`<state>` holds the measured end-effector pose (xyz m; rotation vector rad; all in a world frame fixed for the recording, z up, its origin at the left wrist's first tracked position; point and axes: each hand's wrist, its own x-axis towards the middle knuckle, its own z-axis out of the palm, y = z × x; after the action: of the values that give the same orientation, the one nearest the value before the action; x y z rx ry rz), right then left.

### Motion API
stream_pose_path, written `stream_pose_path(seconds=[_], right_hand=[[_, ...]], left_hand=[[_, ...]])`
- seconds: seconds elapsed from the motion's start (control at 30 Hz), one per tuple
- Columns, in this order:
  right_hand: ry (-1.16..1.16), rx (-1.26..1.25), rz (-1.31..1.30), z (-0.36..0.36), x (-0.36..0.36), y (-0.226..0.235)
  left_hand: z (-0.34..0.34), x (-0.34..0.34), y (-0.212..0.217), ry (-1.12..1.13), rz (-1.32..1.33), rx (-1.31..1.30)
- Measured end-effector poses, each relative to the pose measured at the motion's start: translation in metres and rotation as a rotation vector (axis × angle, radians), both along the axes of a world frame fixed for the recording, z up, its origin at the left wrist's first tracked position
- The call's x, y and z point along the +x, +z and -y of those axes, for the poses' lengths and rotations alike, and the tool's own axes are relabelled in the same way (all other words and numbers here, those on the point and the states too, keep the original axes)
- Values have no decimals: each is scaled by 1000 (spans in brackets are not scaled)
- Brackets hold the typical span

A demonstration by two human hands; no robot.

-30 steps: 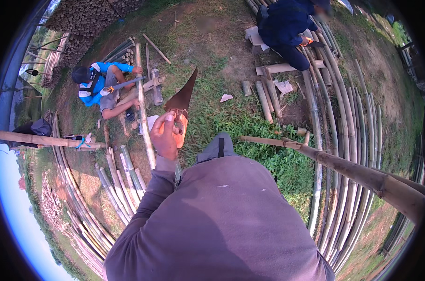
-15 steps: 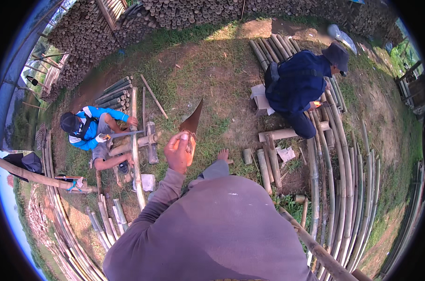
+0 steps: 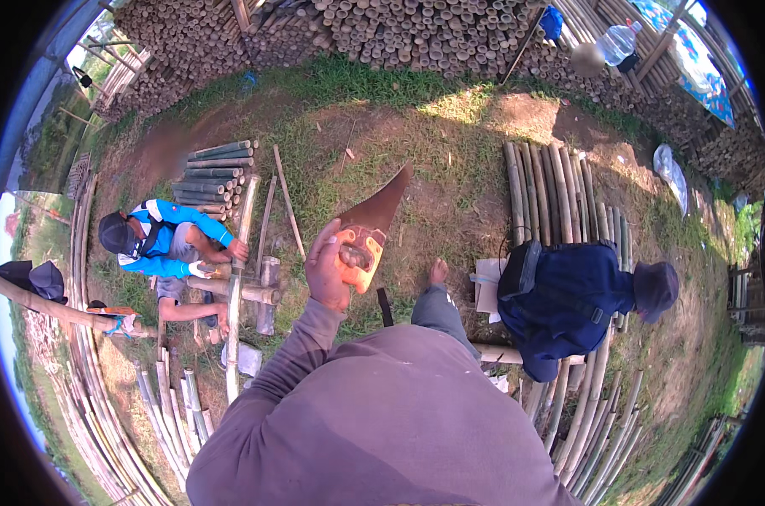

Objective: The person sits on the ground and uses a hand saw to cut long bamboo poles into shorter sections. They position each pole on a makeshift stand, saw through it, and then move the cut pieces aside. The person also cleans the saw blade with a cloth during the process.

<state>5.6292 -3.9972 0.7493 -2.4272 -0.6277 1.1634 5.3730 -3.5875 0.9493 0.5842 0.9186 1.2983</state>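
Note:
My left hand [image 3: 325, 268] is closed on the orange handle of a hand saw [image 3: 378, 205], held up in front of my torso. Its brown, rust-coloured blade points up and to the right, away from me, and touches nothing. Fingers show through the opening in the handle. My right hand is out of view. Below the saw, a narrow dark strip [image 3: 385, 308] shows beside my bare foot [image 3: 439, 271]; I cannot tell what it is.
At left, a person in blue [image 3: 167, 240] sits by a bamboo pole [image 3: 235, 333] over a log support. A person in navy [image 3: 560, 291] bends at right near a row of bamboo poles [image 3: 560, 190]. Cut bamboo [image 3: 433, 38] is stacked along the back.
The saw has tilted further to the right, showing more of its handle side. My view has shifted, revealing more of the back stack. The person at right has turned and leans further right.

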Motion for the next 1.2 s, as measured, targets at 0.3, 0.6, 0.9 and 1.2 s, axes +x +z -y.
stream_pose_path(seconds=[0.3,0.6,0.9,1.2], right_hand=[[328,-328,-568,-309,247,15],[934,301,-612,-879,176,157],[483,89,-1257,-1194,-31,203],[952,396,-420,-1528,33,90]], left_hand=[[-187,52,-15,278,-119,-45],[-394,75,-20,486,45,-67],[-713,59,17,258,246,155],[-892,-57,-95,-405,-975,-299]])
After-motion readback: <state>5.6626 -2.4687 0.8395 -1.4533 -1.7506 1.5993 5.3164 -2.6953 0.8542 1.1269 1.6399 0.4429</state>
